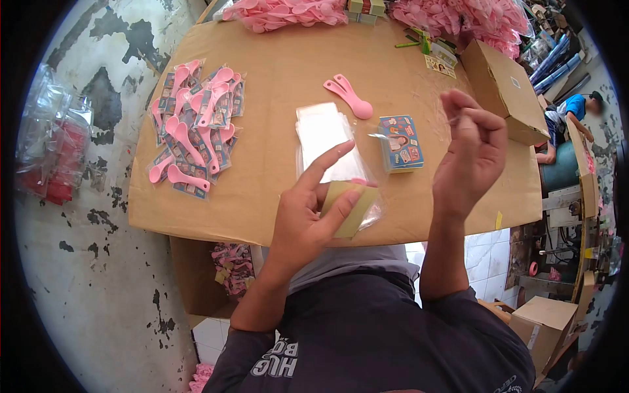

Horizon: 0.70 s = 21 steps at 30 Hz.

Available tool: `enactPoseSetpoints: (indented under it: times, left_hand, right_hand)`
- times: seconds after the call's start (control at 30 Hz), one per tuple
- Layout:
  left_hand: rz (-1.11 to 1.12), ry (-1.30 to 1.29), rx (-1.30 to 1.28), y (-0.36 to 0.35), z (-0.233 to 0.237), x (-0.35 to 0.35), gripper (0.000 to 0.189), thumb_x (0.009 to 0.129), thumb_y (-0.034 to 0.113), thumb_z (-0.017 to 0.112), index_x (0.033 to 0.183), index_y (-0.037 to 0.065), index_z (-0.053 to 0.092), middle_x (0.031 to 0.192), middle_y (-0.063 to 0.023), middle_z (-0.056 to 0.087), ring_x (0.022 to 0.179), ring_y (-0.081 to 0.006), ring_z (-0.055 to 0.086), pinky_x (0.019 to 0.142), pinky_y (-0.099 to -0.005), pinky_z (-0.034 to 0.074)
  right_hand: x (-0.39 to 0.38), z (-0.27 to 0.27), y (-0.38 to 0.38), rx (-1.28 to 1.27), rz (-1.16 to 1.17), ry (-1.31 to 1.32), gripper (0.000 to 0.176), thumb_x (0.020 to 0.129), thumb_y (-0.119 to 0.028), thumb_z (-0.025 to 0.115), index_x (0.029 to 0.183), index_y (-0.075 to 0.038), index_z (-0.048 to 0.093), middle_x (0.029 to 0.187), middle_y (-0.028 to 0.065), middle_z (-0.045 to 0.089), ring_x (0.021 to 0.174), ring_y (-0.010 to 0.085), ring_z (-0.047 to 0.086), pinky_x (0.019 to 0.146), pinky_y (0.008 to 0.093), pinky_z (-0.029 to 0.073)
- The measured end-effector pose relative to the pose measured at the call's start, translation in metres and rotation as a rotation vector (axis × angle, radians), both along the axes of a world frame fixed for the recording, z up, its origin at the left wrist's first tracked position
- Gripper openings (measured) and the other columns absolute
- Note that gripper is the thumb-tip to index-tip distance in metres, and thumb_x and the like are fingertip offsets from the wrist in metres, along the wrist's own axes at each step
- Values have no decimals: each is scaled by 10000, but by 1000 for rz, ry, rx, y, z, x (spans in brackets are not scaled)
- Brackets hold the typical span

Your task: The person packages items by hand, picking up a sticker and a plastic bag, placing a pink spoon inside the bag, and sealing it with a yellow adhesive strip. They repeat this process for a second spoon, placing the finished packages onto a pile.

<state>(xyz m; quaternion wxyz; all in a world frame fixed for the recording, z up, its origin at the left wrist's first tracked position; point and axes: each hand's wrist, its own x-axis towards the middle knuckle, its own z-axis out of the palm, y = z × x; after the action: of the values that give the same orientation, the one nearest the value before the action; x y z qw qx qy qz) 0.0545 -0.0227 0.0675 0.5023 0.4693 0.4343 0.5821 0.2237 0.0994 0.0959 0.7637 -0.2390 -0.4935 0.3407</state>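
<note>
My left hand (298,215) is closed, its thumb pressing on a card with a plain yellowish back (352,213). Clear plastic and a bit of pink show at the card's edges. Raised at the right, my right hand (470,160) has its thumb and fingers pinched together; anything between the fingertips is too small to make out. Clear plastic bags (321,128) lie in front of my left hand. Between the hands sits a stack of blue printed cards (407,145). Two pink spoons (357,103) rest loose beyond the bags.
Bagged pink spoons with cards (196,124) spread over the table's left side. Heaps of pink spoons (288,14) line the far edge. At the right stand a cardboard box (501,88) and green tool (424,44). Another person (569,118) is farther right.
</note>
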Motion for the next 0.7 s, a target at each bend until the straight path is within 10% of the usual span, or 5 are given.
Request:
enactPoseSetpoints:
  times: [0.23, 0.7]
  left_hand:
    - [98, -167, 4, 8, -1, -2, 312, 1014, 72, 627, 1295, -58, 586, 1207, -174, 701, 1069, -141, 667, 905, -271, 549]
    - [149, -77, 57, 10, -4, -14, 231, 1009, 21, 605, 1221, -62, 646, 1069, -151, 746, 985, -144, 693, 888, -263, 534]
  right_hand:
    - [34, -20, -15, -329, 677, -198, 73, 978, 23, 544, 987, -4, 611, 954, 76, 652, 784, 92, 592, 765, 240, 504]
    - [1, -20, -33, -450, 725, -454, 149, 984, -60, 677, 1117, 5, 694, 968, 28, 689, 906, 72, 638, 801, 235, 508]
